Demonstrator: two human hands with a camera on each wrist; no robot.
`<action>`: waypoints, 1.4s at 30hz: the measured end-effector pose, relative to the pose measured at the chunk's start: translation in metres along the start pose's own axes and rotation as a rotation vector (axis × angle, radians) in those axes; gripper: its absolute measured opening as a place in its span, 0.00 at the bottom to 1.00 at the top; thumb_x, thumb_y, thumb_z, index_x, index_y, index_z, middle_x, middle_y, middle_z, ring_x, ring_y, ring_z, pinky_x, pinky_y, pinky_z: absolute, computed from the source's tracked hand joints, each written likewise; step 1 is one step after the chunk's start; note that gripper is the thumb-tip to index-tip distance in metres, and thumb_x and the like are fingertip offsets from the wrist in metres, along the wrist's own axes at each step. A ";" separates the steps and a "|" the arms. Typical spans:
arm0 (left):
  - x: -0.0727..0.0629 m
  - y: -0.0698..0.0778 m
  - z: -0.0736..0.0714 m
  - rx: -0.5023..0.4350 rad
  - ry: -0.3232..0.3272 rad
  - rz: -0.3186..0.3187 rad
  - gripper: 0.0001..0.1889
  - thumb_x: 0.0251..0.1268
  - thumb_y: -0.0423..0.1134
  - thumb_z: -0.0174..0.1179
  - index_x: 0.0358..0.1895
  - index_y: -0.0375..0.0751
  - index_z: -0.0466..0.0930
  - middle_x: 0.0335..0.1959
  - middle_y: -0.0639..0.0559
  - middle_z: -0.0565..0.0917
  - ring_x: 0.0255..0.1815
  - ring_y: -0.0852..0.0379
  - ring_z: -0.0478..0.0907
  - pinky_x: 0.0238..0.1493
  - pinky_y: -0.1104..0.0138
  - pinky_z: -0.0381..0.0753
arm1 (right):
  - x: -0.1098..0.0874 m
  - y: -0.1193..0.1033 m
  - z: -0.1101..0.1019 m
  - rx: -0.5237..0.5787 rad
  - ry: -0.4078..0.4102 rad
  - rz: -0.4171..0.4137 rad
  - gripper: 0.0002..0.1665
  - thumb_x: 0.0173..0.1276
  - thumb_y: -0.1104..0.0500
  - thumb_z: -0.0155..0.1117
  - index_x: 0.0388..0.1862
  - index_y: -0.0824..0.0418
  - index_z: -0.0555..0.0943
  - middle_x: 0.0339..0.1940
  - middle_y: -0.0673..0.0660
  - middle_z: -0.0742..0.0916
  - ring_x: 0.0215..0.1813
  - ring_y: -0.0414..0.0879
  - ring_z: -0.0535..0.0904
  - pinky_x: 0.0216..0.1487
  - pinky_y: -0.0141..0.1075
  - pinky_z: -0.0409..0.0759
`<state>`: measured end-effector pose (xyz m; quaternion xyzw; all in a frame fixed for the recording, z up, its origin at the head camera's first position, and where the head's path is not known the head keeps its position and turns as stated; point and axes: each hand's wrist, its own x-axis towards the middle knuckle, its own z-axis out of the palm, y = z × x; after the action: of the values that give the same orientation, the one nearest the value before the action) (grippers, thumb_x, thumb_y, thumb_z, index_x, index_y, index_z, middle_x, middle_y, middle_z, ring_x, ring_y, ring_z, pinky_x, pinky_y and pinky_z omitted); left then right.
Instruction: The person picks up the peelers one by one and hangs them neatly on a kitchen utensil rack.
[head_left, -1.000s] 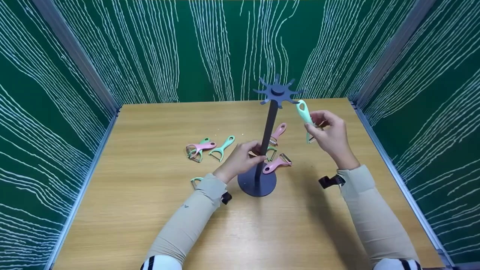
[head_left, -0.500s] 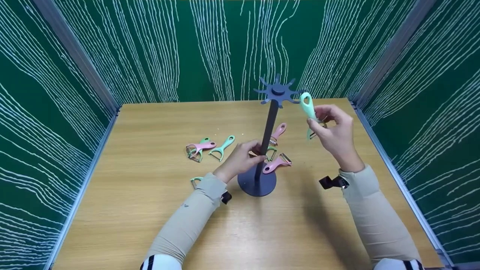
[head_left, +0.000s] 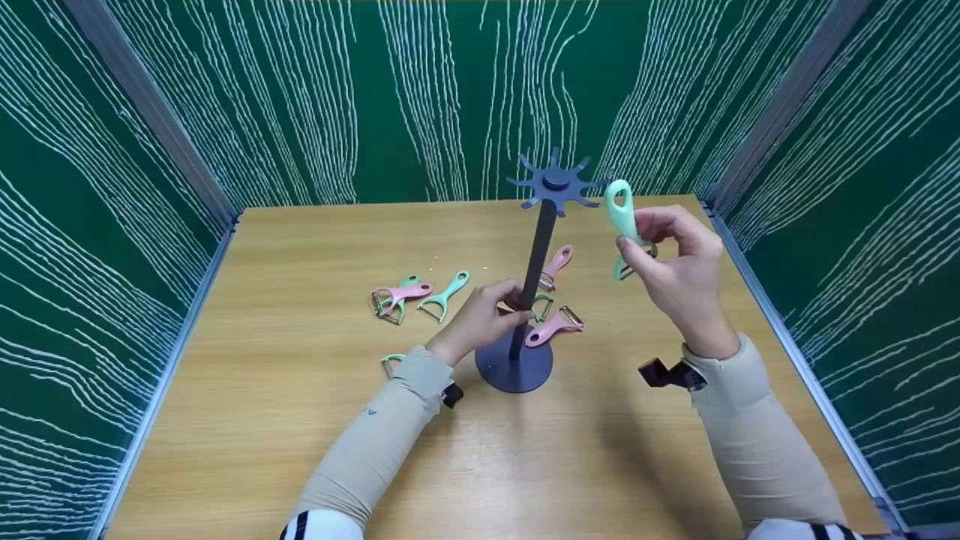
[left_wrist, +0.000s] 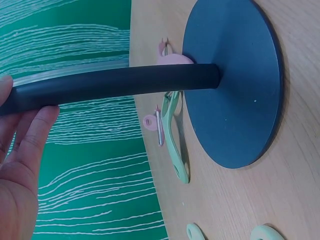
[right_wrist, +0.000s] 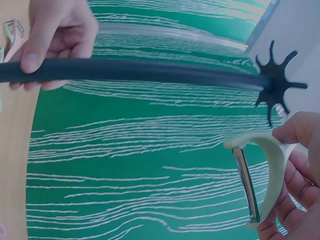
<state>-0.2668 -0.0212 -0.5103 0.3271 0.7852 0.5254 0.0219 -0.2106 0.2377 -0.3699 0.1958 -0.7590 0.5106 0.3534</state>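
Note:
A dark stand has a round base, an upright pole and a star-shaped hook top. My left hand grips the pole below its middle, thumb and fingers round it in the left wrist view. To the right of the hooks my right hand pinches a mint green peeler near its head. Its handle with the oval hole points up, close to the tip of a hook; whether they touch I cannot tell. In the right wrist view the peeler's metal blade faces the pole.
Left of the stand lie a pink peeler over a green one and a mint peeler. Another peeler is partly hidden by my left forearm. Pink peelers and a green one lie behind and right of the pole.
My right hand has moved right and slightly up with the mint green peeler, away from the hook's tip. My left hand and the stand have stayed put.

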 end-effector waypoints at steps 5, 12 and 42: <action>0.000 0.001 0.000 -0.012 -0.007 -0.022 0.08 0.75 0.29 0.68 0.52 0.32 0.84 0.46 0.42 0.91 0.48 0.50 0.89 0.52 0.64 0.91 | -0.002 -0.014 0.000 0.039 0.008 -0.024 0.16 0.60 0.78 0.76 0.47 0.75 0.87 0.42 0.36 0.88 0.42 0.36 0.81 0.46 0.27 0.81; 0.000 0.001 -0.001 -0.006 -0.019 -0.041 0.08 0.77 0.31 0.67 0.53 0.35 0.84 0.47 0.44 0.91 0.49 0.53 0.88 0.53 0.65 0.90 | -0.005 -0.029 0.003 0.080 0.000 -0.091 0.16 0.57 0.80 0.75 0.45 0.75 0.87 0.42 0.37 0.88 0.42 0.36 0.82 0.47 0.27 0.81; -0.001 0.001 -0.001 -0.015 -0.028 -0.060 0.08 0.77 0.31 0.67 0.54 0.37 0.84 0.49 0.41 0.91 0.49 0.53 0.89 0.55 0.62 0.91 | -0.012 -0.028 0.033 0.001 -0.152 -0.122 0.19 0.57 0.77 0.82 0.46 0.72 0.86 0.35 0.64 0.89 0.37 0.35 0.79 0.42 0.23 0.79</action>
<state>-0.2661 -0.0220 -0.5092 0.3106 0.7903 0.5257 0.0509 -0.1952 0.1958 -0.3687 0.2800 -0.7700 0.4723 0.3250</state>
